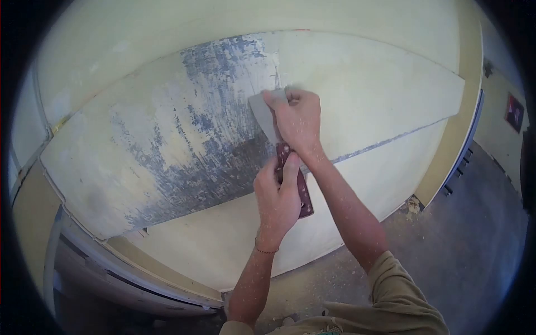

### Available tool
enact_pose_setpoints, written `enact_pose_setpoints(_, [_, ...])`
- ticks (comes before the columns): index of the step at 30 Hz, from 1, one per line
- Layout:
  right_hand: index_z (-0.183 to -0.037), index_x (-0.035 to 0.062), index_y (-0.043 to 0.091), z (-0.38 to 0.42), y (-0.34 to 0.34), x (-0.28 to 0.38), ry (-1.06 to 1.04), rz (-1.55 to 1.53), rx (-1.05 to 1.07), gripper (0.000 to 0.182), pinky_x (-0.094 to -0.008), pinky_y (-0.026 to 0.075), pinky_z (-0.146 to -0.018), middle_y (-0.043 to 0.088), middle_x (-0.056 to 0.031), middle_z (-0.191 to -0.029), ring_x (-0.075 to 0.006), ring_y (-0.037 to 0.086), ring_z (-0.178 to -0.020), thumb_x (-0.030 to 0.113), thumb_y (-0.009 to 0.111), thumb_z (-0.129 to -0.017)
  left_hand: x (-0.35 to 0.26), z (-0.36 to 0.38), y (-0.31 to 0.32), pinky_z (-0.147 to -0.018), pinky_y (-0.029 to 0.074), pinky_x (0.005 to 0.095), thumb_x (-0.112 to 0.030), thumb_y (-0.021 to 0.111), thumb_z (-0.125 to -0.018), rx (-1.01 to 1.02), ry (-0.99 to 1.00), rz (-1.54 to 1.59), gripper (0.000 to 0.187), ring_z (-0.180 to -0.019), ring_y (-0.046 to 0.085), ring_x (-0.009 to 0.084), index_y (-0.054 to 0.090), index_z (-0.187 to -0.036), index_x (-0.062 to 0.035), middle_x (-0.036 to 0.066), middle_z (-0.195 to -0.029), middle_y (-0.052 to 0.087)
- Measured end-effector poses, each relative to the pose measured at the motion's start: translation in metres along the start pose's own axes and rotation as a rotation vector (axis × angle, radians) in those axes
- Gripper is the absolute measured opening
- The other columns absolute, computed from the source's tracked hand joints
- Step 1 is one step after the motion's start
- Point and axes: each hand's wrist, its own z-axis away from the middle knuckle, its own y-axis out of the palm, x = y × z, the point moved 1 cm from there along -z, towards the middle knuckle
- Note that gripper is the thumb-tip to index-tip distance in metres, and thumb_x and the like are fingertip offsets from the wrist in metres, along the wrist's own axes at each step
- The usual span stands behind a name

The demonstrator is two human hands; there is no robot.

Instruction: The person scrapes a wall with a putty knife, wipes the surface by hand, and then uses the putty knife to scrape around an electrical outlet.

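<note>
A scraper (263,118) with a wide grey blade and a dark red, white-flecked handle lies against the painted wall panel (368,95). My left hand (276,201) is closed around the handle, thumb along it. Higher up, my right hand (300,120) grips the blade by its right side, thumb on its face and fingers curled. Left of the blade is a scraped patch (212,123), where blue-grey shows through the pale coating in streaks. The blade's far edge meets the panel near the right border of this patch; exact contact is hard to tell.
Pale wall continues above and below the panel. A door frame (446,162) stands at the right, with the grey floor (452,251) beyond it. A dark framed picture (514,114) hangs on the far wall. Crumbled debris (412,206) lies at the frame's foot.
</note>
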Motion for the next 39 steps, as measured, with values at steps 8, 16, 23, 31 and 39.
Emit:
enact_pose_setpoints(8, [-0.067, -0.0072, 0.065, 0.008, 0.011, 0.003, -0.004, -0.012, 0.021, 0.031, -0.0394, 0.048, -0.058, 0.061, -0.0207, -0.059, -0.0263, 0.062, -0.054, 0.021, 0.073, -0.075, 0.003, 0.0, -0.007, -0.054, 0.039, 0.0285, -0.024, 0.056, -0.098, -0.019, -0.019, 0.0, 0.032, -0.06, 0.047, 0.0071, 0.061, -0.088, 0.0053, 0.004, -0.064, 0.054])
enact_pose_setpoints(16, [-0.064, -0.0068, 0.064, 0.002, 0.014, 0.009, -0.027, 0.003, 0.03, 0.032, -0.0397, 0.048, -0.057, 0.059, -0.0205, -0.056, -0.0257, 0.06, -0.052, 0.022, 0.074, -0.073, 0.002, -0.001, -0.01, -0.055, 0.038, 0.0258, -0.024, 0.056, -0.099, -0.005, -0.077, 0.113, 0.031, -0.063, 0.046, 0.0053, 0.061, -0.092, 0.0057, 0.001, -0.068, 0.055])
enact_pose_setpoints(23, [-0.06, -0.0069, 0.062, -0.009, 0.022, 0.014, -0.103, -0.059, -0.048, 0.037, -0.0322, 0.041, -0.05, 0.056, -0.0084, -0.052, -0.0116, 0.048, -0.05, 0.024, 0.076, -0.076, -0.011, -0.01, -0.011, -0.056, 0.04, 0.0245, -0.026, 0.056, -0.099, 0.04, -0.097, 0.255, 0.032, -0.063, 0.048, 0.0046, 0.062, -0.094, 0.0056, 0.001, -0.069, 0.055])
enact_pose_setpoints(31, [-0.059, -0.0068, 0.061, -0.003, 0.014, 0.017, 0.016, 0.002, -0.005, 0.033, -0.0403, 0.048, -0.057, 0.059, -0.0205, -0.054, -0.0262, 0.059, -0.051, 0.02, 0.075, -0.072, -0.011, -0.006, -0.007, -0.056, 0.042, 0.0253, -0.026, 0.055, -0.1, 0.039, -0.109, 0.233, 0.033, -0.062, 0.049, 0.0049, 0.062, -0.093, 0.0053, 0.001, -0.07, 0.056])
enact_pose_setpoints(39, [-0.056, -0.0058, 0.06, -0.01, 0.013, 0.018, -0.061, 0.043, -0.043, 0.036, -0.0396, 0.049, -0.058, 0.059, -0.0197, -0.053, -0.0265, 0.061, -0.051, 0.023, 0.076, -0.07, -0.007, -0.007, -0.007, -0.056, 0.04, 0.0246, -0.026, 0.055, -0.1, 0.057, -0.081, 0.225, 0.033, -0.063, 0.047, 0.004, 0.062, -0.092, 0.0049, 0.0, -0.068, 0.055])
